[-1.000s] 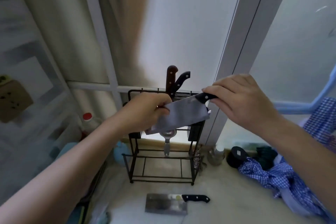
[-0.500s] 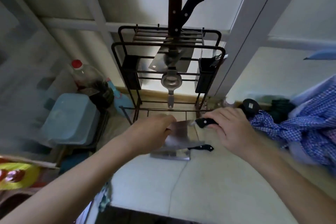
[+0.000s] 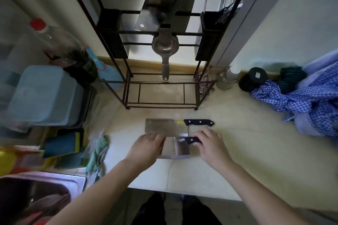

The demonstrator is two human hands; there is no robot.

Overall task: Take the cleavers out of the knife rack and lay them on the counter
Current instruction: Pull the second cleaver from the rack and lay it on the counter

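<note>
A cleaver with a black handle (image 3: 165,126) lies flat on the pale counter (image 3: 237,148), in front of the black wire knife rack (image 3: 157,45). A second cleaver (image 3: 180,149) sits just in front of it, low on the counter. My left hand (image 3: 148,149) holds the far end of its blade and my right hand (image 3: 210,144) grips its black handle. More blades (image 3: 164,11) hang in the rack's upper part; their handles are out of frame.
A metal strainer (image 3: 165,45) hangs in the rack. A red-capped bottle (image 3: 54,40) and blue tub (image 3: 43,97) stand left, sponges (image 3: 64,144) and a sink (image 3: 36,195) lower left. Jars (image 3: 253,78) and a blue checked cloth (image 3: 301,100) are right.
Both hands carried the second cleaver from the rack's height down to the counter, in front of the first cleaver. The view tilted down.
</note>
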